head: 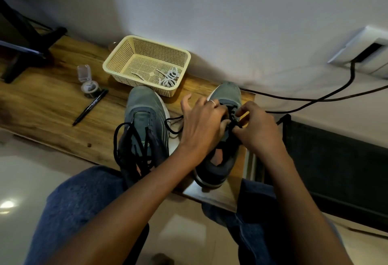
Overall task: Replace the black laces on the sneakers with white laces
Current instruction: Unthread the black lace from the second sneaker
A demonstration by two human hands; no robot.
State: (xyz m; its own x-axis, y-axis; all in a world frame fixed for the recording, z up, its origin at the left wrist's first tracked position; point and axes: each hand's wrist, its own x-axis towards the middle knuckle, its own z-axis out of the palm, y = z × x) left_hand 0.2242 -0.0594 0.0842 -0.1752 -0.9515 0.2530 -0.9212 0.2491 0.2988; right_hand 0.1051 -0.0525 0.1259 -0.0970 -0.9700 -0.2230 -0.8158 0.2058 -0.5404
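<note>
Both grips work at the middle of the frame, on the right-hand sneaker [222,134]; the left hand [202,125] curls its fingers over the eyelets and seems to pinch the black lace [173,125], though the contact itself is hidden; the right hand [257,129] pinches the same lace at the tongue with thumb and forefinger. A loose loop of that lace trails out to the left between the shoes. The other sneaker [144,122] stands just beside it on the worktop [52,105], its own black lace [128,145] slack and draped over the collar. White laces [169,78] lie coiled in the cream basket [147,63] above, near the wall. Judging from this, unlacing is only begun; a hard tug could snag the lace tip in an eyelet, or drag the shoe toward the near edge of the worktop, since neither hand is plainly steadying it.
</note>
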